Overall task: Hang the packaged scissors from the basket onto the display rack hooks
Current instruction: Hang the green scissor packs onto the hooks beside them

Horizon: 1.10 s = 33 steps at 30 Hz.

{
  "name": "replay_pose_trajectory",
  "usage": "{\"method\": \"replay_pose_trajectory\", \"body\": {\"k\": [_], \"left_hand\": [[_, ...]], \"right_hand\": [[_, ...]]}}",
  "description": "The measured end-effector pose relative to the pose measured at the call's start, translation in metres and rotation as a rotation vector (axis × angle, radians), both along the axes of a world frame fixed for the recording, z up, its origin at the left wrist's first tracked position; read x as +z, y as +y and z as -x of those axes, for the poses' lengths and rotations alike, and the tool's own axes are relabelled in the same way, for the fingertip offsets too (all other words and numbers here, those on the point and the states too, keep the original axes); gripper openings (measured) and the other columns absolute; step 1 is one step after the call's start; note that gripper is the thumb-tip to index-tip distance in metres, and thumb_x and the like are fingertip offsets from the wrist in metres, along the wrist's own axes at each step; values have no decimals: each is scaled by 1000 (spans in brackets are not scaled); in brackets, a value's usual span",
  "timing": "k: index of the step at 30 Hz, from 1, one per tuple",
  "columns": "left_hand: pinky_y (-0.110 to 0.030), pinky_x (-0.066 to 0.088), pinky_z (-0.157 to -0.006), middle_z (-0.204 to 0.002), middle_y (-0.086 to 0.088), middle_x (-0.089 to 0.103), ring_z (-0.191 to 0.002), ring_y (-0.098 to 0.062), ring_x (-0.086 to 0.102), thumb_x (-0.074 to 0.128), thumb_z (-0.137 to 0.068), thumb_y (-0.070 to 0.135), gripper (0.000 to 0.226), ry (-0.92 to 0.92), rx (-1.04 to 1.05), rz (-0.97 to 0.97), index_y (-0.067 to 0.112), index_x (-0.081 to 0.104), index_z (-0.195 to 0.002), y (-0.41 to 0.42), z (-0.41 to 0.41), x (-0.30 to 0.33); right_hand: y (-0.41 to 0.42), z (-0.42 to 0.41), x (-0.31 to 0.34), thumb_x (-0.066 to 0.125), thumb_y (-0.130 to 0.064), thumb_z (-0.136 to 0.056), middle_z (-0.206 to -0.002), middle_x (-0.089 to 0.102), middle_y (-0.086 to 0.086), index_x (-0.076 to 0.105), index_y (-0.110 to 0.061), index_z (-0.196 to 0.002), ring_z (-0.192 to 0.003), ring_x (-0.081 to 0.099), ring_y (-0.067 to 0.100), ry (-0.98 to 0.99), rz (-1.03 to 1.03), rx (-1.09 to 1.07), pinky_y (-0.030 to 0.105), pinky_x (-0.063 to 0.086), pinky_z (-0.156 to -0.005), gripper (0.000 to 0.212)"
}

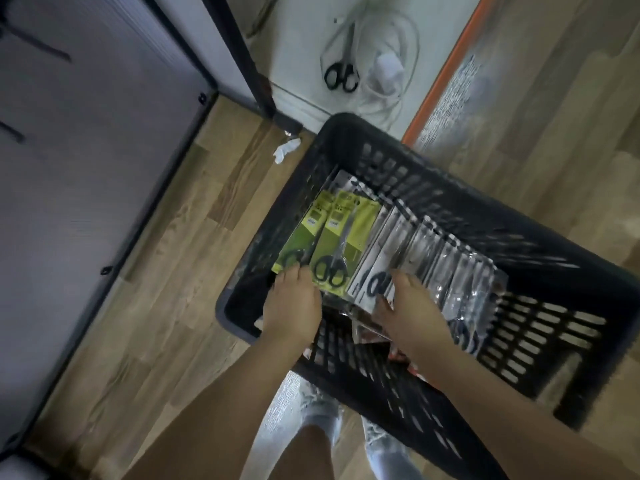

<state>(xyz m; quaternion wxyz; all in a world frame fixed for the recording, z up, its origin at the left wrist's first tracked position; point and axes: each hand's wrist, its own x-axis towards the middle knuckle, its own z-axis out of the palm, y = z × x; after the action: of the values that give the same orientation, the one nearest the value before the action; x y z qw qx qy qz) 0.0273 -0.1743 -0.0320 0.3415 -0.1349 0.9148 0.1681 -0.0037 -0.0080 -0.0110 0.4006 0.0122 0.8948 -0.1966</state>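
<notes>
A black slatted plastic basket [540,237] stands on the wood floor below me. It holds green-carded scissors packs [341,233] at its left and a fanned row of white and clear scissors packs [429,251] to the right. My left hand [291,306] reaches in, with its fingertips on the lower edge of the green packs. At the bottom ends of the white packs, my right hand [408,306] has its fingers curled over them. Whether either hand has a firm hold is unclear. The display rack panel [86,150] rises at the left, with dark hooks [38,46] sticking out.
A loose pair of black-handled scissors [341,72] and a clear bag with a white cable [384,74] lie on a white surface beyond the basket. An orange-edged board [446,67] runs at the right. A scrap of white paper [285,148] lies on the floor.
</notes>
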Motion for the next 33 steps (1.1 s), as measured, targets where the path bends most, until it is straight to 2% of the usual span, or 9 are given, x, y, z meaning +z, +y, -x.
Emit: {"method": "replay_pose_trajectory", "body": {"k": [5,8,11,13,18,24,27,30,33], "left_hand": [[-36,33,-105,-148,-12,29,-135,-26,28,36,-101,22,40,15,21,70,5,34,-138,3,19,-75],[-39,31,-109,-151,-13,24,-138,-27,25,39,-100,21,38,70,85,120,3,37,-134,5,28,-103],[-38,31,-107,-150,-12,27,-137,-26,25,42,-98,14,34,127,160,134,3,41,-130,7,38,-117],[-38,32,-103,-147,-11,28,-135,-26,25,43,-96,12,35,140,162,156,4,41,-129,8,41,-123],[-40,33,-104,-148,-10,26,-135,-26,25,43,-96,12,35,170,160,156,4,40,-130,7,38,-129],[-38,32,-105,-149,-8,24,-136,-24,23,41,-96,11,37,175,136,132,6,38,-132,3,37,-129],[-37,31,-106,-149,-8,24,-137,-24,23,40,-97,14,37,154,130,118,6,37,-133,0,38,-126],[-37,31,-104,-147,-10,25,-133,-25,25,44,-96,12,38,141,130,117,6,36,-133,2,41,-123],[-38,31,-104,-145,-12,26,-130,-28,26,49,-93,10,41,110,158,136,5,36,-131,8,45,-122]], "right_hand": [[-16,9,-75,46,-34,-98,-146,32,9,20,-10,-148,-128,40,23,23,57,-30,32,39,-99,61],[-26,12,-107,49,-38,-96,-145,32,8,25,-10,-145,-133,31,24,97,69,-49,33,32,-104,61],[-34,18,-122,53,-46,-91,-143,32,11,32,-8,-139,-131,30,28,195,9,-71,37,34,-103,65],[-41,25,-128,56,-53,-87,-140,33,15,29,-6,-140,-129,33,31,236,-32,-113,39,36,-102,76],[-63,42,-138,57,-65,-78,-141,33,19,21,1,-142,-130,32,34,199,-241,-110,39,32,-104,98],[-74,55,-137,74,-50,-73,-140,37,18,27,1,-136,-130,34,33,66,-184,-315,37,32,-104,94],[-66,58,-134,80,-37,-71,-135,40,16,27,0,-135,-124,42,33,40,-17,-516,39,43,-96,91],[-48,58,-131,74,-19,-79,-136,39,14,14,-1,-141,-117,48,32,50,96,-695,30,43,-83,88],[-32,57,-133,71,-17,-81,-138,39,15,5,-6,-145,-115,51,34,7,113,-748,40,48,-90,93]]}}
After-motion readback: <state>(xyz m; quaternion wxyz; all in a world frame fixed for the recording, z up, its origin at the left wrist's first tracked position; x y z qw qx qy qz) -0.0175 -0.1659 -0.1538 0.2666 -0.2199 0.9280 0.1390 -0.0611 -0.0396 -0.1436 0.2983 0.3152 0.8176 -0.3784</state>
